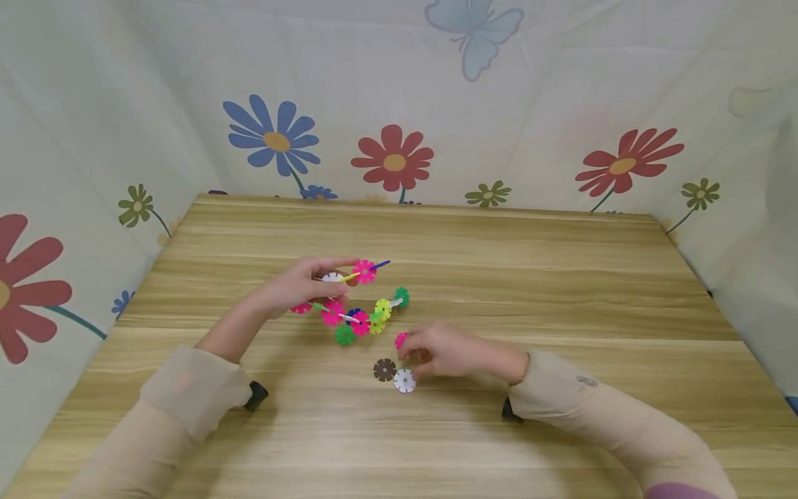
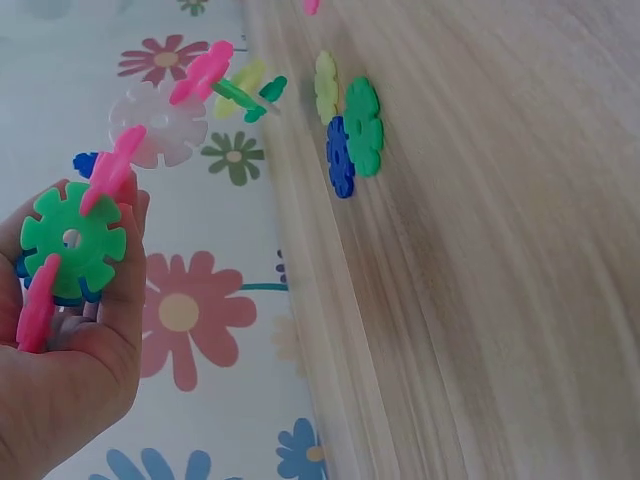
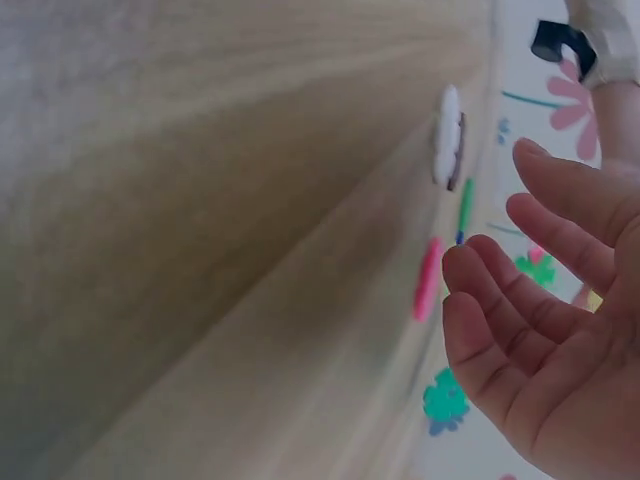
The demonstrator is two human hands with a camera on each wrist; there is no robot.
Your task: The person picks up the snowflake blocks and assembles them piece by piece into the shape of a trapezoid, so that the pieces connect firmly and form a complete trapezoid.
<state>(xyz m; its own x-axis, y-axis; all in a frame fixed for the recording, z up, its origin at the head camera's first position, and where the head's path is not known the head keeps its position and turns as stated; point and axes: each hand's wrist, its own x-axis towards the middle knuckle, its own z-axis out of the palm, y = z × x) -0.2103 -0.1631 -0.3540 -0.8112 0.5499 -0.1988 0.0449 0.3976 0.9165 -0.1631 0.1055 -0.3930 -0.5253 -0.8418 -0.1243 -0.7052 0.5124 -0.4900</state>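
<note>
My left hand (image 1: 289,285) holds one part of a chain of notched plastic discs (image 1: 332,312), interlocked edge to edge in pink, green, white, yellow and blue. In the left wrist view, a green disc (image 2: 90,255) lies against the fingers, and the chain rises beyond them. My right hand (image 1: 445,352), slightly blurred, hovers low by a loose pink disc (image 1: 401,340). In the right wrist view its fingers (image 3: 490,350) are loosely bent with nothing between them. A brown disc (image 1: 384,370) and a white disc (image 1: 405,380) lie beside that hand.
Below the chain, a loose green disc (image 1: 345,335) lies on the wooden table (image 1: 530,277); a blue disc (image 2: 341,158) and a yellow disc (image 2: 326,88) lie near it. A flower-printed curtain (image 1: 499,152) surrounds the table's back and sides.
</note>
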